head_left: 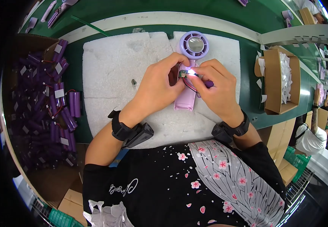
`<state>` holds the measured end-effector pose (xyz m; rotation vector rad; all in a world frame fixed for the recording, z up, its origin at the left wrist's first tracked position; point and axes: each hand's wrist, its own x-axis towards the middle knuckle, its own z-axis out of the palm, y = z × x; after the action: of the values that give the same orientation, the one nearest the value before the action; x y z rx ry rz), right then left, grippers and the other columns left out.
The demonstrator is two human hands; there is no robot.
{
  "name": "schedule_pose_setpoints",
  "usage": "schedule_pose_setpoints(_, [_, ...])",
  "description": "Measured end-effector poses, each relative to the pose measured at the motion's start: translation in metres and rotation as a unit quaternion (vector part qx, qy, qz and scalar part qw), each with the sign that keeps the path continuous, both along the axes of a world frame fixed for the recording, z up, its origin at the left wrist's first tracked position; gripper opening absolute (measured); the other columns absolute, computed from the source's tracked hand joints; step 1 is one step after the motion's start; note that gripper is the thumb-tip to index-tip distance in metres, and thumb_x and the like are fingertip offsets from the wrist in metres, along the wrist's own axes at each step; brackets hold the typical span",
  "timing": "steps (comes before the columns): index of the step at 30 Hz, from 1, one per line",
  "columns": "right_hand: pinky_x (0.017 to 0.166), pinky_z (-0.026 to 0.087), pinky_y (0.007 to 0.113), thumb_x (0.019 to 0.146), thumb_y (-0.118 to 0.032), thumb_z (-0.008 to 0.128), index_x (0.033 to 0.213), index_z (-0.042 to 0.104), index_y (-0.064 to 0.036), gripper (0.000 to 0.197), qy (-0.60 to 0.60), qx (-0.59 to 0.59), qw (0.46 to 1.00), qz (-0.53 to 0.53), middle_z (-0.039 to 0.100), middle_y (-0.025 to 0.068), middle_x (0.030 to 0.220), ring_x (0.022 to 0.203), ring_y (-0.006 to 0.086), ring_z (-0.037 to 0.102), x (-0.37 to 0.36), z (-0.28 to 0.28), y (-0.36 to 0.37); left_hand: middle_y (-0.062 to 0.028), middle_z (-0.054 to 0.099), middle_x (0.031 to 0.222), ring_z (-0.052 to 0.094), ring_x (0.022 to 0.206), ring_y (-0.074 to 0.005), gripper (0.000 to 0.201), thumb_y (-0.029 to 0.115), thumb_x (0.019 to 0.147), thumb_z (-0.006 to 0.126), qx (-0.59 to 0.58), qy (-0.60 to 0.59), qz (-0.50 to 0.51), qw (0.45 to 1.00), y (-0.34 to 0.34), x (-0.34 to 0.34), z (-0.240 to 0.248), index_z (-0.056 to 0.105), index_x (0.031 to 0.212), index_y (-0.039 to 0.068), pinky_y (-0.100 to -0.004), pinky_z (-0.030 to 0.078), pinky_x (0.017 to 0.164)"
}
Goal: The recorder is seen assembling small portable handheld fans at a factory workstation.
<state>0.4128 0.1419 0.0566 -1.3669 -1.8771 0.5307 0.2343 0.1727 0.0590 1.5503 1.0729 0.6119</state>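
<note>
At the upper centre of the frame, a lilac-and-pink plastic handheld fan (195, 44) lies on a white foam sheet (111, 75) over the green counter (252, 94), probably to spare its surface. Its handle points toward the person, which likely keeps the inside within reach of both hands. The left hand (160, 84) grips the handle's side, seemingly steadying it; the right hand (218, 84) has its fingertips narrowly together beside a bright white light, but I cannot tell what they pinch. The fan has a round, spoked head with 1 silvery centre disc; its open handle bares 1 small green circuit board (182, 74) and thin wires.
</note>
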Motion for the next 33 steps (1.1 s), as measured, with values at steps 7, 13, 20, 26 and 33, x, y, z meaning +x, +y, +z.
schedule_pose_setpoints(7, [0.052,0.049,0.024,0.073,0.001,0.075,0.089,0.068,0.0001,0.018,0.014,0.002,1.000,-0.002,0.062,0.0080,0.086,0.059,0.0138,0.061,-0.001,0.000,0.001,-0.0083,0.058,0.075,0.055,0.063,-0.0159,0.030,-0.001,0.074,0.062,0.020,-0.037,0.015,0.999,0.001,0.001,-0.005,0.056,0.103,0.005,-0.0284,0.045,0.060])
schedule_pose_setpoints(13, [0.052,0.048,0.023,0.073,0.000,0.075,0.090,0.068,-0.0004,0.018,0.002,-0.019,1.000,0.000,0.062,0.0081,0.086,0.059,0.0140,0.061,0.001,0.004,-0.001,-0.0066,0.063,0.087,0.058,0.072,-0.0111,0.034,-0.003,0.075,0.060,-0.020,-0.032,-0.002,0.999,0.001,0.001,-0.001,0.055,0.108,0.004,-0.0252,0.048,0.068])
schedule_pose_setpoints(20, [0.054,0.049,0.023,0.074,0.000,0.075,0.089,0.068,-0.0006,0.017,-0.037,0.014,0.999,0.019,0.062,0.0080,0.085,0.060,0.0139,0.061,0.004,0.005,0.002,-0.0073,0.064,0.088,0.059,0.072,-0.0119,0.033,-0.002,0.075,0.060,-0.010,-0.041,-0.006,0.999,0.001,0.002,-0.003,0.055,0.108,0.004,-0.0258,0.049,0.068])
schedule_pose_setpoints(26, [0.054,0.049,0.023,0.074,0.000,0.075,0.089,0.069,-0.0008,0.016,-0.032,-0.001,0.999,-0.004,0.062,0.0079,0.086,0.060,0.0133,0.061,0.001,0.007,0.000,-0.0071,0.063,0.087,0.060,0.072,-0.0128,0.035,-0.002,0.076,0.060,0.004,-0.038,-0.015,0.999,0.002,0.002,-0.006,0.054,0.109,0.005,-0.0260,0.049,0.069])
schedule_pose_setpoints(33, [0.051,0.047,0.022,0.075,-0.001,0.075,0.087,0.064,0.0013,0.016,-0.005,-0.087,0.996,-0.031,0.062,0.0077,0.080,0.057,0.0123,0.059,0.001,0.015,0.004,-0.0120,0.067,0.085,0.062,0.067,-0.0233,0.029,0.002,0.078,0.062,-0.006,-0.086,0.008,0.996,0.007,0.000,-0.010,0.067,0.106,0.007,-0.0306,0.050,0.065])
